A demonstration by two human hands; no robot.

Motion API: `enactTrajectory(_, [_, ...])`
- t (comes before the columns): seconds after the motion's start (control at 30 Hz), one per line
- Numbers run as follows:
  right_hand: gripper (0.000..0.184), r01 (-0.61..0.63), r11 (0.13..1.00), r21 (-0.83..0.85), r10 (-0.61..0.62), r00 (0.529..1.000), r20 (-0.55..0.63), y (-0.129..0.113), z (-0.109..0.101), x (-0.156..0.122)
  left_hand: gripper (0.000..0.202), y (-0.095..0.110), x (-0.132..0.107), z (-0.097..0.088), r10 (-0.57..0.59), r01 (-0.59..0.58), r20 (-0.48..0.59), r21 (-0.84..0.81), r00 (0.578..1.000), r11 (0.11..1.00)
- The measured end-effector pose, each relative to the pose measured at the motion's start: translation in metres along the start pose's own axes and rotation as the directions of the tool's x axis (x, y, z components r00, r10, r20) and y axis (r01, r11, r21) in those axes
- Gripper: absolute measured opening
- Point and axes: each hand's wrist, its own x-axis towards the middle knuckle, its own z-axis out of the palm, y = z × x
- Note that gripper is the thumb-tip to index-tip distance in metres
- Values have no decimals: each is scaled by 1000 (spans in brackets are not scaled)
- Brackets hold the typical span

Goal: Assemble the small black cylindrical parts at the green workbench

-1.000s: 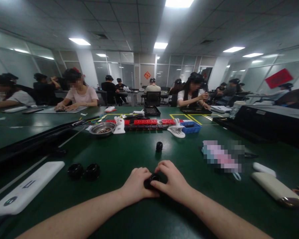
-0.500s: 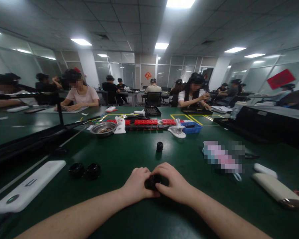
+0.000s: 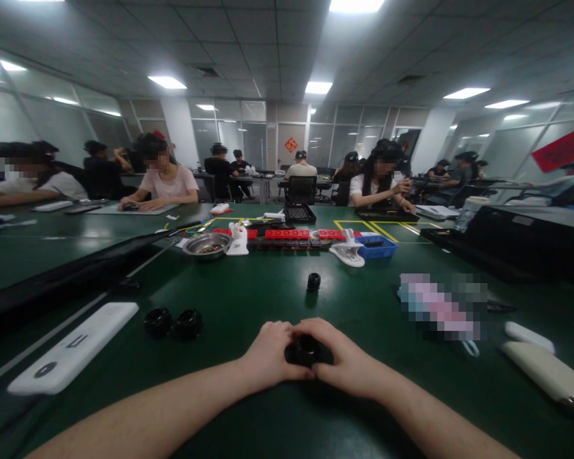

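Observation:
Both of my hands meet on the green table [image 3: 268, 299] around a small black round part [image 3: 305, 350]. My left hand [image 3: 270, 355] is curled against its left side. My right hand [image 3: 348, 358] wraps its fingers over the top and right side. Most of the part is hidden by my fingers. A small black cylinder [image 3: 313, 282] stands upright on the table a short way beyond my hands. Two black rings [image 3: 173, 322] lie side by side to the left.
A white flat device [image 3: 74, 356] lies at the left, white oblong items [image 3: 545, 366] at the right. Farther back are a metal bowl [image 3: 206, 245], red strips [image 3: 287, 234], a blue bin [image 3: 377, 246]. Several people sit at tables behind.
The view has shifted slightly to the left and down. My hands stay closed round the black part; the fingers have turned a little on it.

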Motion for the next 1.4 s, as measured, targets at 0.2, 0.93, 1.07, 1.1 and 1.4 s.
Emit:
enactTrajectory(0.2, [41,-207,970,-131,182,966,-183,1,4,0,45,1,0,-3,1,-2,27,30,1000,1000])
enactTrajectory(0.93, [60,-42,999,-34,39,997,-71,2,9,-4,47,2,1,-2,9,-9,0,14,1000,1000])
enactTrajectory(1.07, [47,-149,981,-125,124,974,-189,4,9,-2,44,2,2,-2,7,-8,13,33,1000,999])
enactTrajectory(1.1, [40,-180,969,-169,143,967,-213,3,9,-1,44,2,2,-3,7,-7,16,37,1000,999])
enactTrajectory(1.4, [48,-9,995,-101,5,999,-45,-1,5,-1,45,2,1,-3,3,-3,7,38,1000,999])
